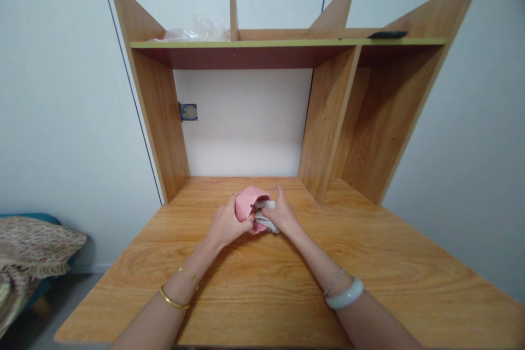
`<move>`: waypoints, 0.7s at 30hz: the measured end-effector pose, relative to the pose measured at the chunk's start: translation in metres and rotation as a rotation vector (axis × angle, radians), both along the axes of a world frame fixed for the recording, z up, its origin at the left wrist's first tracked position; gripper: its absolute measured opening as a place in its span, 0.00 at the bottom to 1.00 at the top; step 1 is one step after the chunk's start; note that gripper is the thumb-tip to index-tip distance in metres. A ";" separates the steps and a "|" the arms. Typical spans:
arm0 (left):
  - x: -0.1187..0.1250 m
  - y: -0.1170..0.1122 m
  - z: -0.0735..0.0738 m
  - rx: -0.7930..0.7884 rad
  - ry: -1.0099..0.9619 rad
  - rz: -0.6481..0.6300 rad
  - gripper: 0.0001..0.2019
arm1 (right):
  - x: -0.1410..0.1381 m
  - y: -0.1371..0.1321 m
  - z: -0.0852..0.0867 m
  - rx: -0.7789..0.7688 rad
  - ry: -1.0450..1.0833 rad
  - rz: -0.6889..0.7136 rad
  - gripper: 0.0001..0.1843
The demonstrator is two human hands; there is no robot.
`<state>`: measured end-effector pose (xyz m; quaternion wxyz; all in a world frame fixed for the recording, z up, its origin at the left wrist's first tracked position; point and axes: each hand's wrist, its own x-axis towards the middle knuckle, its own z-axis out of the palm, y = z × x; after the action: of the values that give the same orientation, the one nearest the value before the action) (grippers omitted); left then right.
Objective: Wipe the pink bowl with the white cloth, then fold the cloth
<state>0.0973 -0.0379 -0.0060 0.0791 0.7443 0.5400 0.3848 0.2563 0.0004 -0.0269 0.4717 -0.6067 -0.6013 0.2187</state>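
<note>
Tilted on its side above the wooden desk [262, 295], a pink cup-like container [246, 200] has its opening turned to the right. My left hand [229, 223] is closed around its left side, thumb near the rim. In my right hand [284, 215] is a bunched white cloth [267, 224], pressed against the opening, part of it inside. The right thumb and some fingers are partly hidden by the cloth. What lies deeper in the container is hidden.
A wooden shelf unit [246, 42] stands at the back of the desk, with clear plastic bags [197, 30] and a flat black object [388, 35] on it. Behind is a wall socket box [188, 112]. A patterned blanket [36, 246] lies at the left.
</note>
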 end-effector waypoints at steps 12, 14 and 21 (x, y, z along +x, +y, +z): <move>-0.013 0.001 0.001 -0.052 0.156 -0.070 0.31 | -0.001 -0.009 0.006 0.086 -0.341 0.045 0.46; -0.013 0.002 0.000 -0.051 0.122 -0.064 0.32 | 0.000 -0.008 0.006 0.095 -0.260 0.051 0.45; -0.013 0.011 -0.010 -0.079 -0.272 -0.212 0.37 | 0.004 -0.001 0.001 0.111 -0.050 -0.011 0.41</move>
<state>0.0843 -0.0273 -0.0159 0.2209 0.7344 0.4576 0.4500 0.2600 -0.0005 -0.0260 0.4905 -0.5882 -0.6209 0.1672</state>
